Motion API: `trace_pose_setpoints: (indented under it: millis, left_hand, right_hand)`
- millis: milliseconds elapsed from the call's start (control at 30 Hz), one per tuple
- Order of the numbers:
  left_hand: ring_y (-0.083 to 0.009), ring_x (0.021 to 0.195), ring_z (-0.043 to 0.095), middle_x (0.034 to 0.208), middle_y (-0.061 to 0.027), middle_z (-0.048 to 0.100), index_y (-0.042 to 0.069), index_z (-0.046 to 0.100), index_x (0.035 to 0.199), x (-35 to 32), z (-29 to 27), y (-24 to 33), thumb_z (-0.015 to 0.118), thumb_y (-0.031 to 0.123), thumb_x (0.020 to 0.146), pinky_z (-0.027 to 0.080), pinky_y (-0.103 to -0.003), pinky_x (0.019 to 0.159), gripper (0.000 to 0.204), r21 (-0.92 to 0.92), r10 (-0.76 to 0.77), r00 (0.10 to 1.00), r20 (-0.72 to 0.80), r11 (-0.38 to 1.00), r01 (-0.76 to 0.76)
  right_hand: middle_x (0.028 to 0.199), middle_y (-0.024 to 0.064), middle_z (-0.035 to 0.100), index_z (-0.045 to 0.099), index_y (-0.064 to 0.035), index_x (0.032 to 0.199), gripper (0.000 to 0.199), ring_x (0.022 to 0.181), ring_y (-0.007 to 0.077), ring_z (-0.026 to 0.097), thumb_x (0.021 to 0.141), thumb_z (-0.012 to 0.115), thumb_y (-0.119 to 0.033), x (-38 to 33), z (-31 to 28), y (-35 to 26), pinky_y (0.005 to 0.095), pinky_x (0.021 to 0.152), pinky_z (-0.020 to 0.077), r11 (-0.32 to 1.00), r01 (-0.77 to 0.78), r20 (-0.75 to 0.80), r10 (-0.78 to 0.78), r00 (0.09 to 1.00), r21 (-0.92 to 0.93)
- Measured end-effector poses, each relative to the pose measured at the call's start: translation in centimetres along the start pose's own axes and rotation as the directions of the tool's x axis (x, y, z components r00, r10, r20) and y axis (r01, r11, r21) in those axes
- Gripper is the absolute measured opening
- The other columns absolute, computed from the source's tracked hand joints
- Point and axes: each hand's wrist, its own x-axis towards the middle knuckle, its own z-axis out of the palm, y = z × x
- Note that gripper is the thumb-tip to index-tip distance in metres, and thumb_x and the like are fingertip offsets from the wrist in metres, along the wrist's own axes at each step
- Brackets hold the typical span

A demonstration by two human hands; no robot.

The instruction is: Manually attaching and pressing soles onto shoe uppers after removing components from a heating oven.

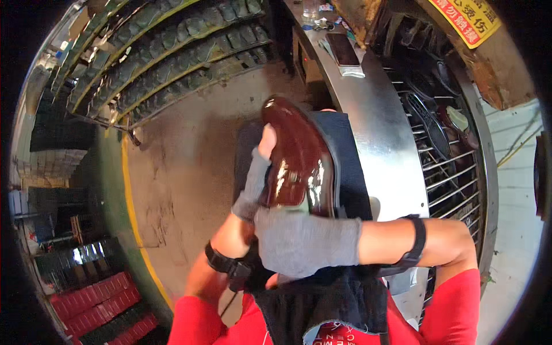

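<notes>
A glossy dark reddish-brown leather shoe (299,149) is held over my lap, its toe pointing away from me. A bit of pale green shows at its opening near the heel end. My left hand (254,178), in a grey glove with a bare thumb tip, is closed on the shoe's left side, thumb against the upper. Its other fingers are hidden beneath the shoe. Across the heel end lies my right hand (307,241), also grey-gloved and closed on the shoe. Its fingertips are mostly out of sight.
A steel counter (382,132) runs along my right, with a dark phone-like slab (342,49) on it. Beyond it a metal bar rack (451,192) carries dark shoes (428,123). Shelves of grey shoe-shaped forms (172,52) stand far left; red stacked items (100,302) sit lower left.
</notes>
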Motion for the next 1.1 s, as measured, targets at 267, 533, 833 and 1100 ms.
trace_pose_setpoints:
  millis: [267,533,833,1100]
  left_hand:
    - [-0.0245,0.101,0.073,0.117,-0.0109,0.072,0.006,0.058,0.138,-4.7,-0.8,-1.7,0.048,0.09,0.088,0.064,-0.041,0.089,0.098,-0.116,0.06,0.993,-0.098,0.991,-0.071]
    - [-0.0248,0.112,0.072,0.128,-0.0118,0.07,0.005,0.055,0.143,-5.4,-1.5,-2.3,0.048,0.073,0.101,0.063,-0.042,0.097,0.081,-0.25,0.065,0.998,0.012,0.966,-0.06]
    - [-0.0224,0.115,0.07,0.133,-0.0118,0.068,0.004,0.053,0.145,-7.8,0.9,-0.7,0.042,0.075,0.103,0.06,-0.039,0.099,0.083,0.004,0.125,0.969,-0.213,0.992,-0.127]
    - [-0.0345,0.135,0.058,0.153,-0.0181,0.054,0.004,0.039,0.158,-8.9,4.2,-0.2,0.046,0.087,0.093,0.049,-0.051,0.115,0.106,0.148,0.083,0.984,-0.156,0.987,-0.059]
  right_hand:
    - [0.075,0.0056,0.058,0.062,-0.0094,0.082,0.03,0.072,0.023,0.059,0.085,0.081,-0.033,-7.8,-2.5,-1.5,0.038,0.073,0.0506,0.421,-0.576,-0.218,0.895,0.389,0.7]
    - [0.093,0.0188,0.068,0.066,-0.0001,0.118,0.074,0.087,0.0394,0.068,0.078,0.085,-0.06,-8.2,-1.2,-0.6,0.0494,0.079,0.0525,0.64,-0.618,-0.171,0.745,0.645,0.457]
    - [0.137,0.0318,0.06,0.035,0.0073,0.158,0.108,0.124,0.0446,0.065,0.085,0.081,-0.058,-6.3,5.3,-2.0,0.0453,0.105,0.0518,0.418,-0.362,-0.253,0.87,0.423,0.833]
    - [0.143,0.0242,0.063,0.038,-0.0001,0.161,0.088,0.127,0.0313,0.067,0.09,0.081,-0.029,-4.6,-1.4,2.2,0.0405,0.106,0.0528,0.637,-0.233,-0.507,0.744,0.436,0.735]
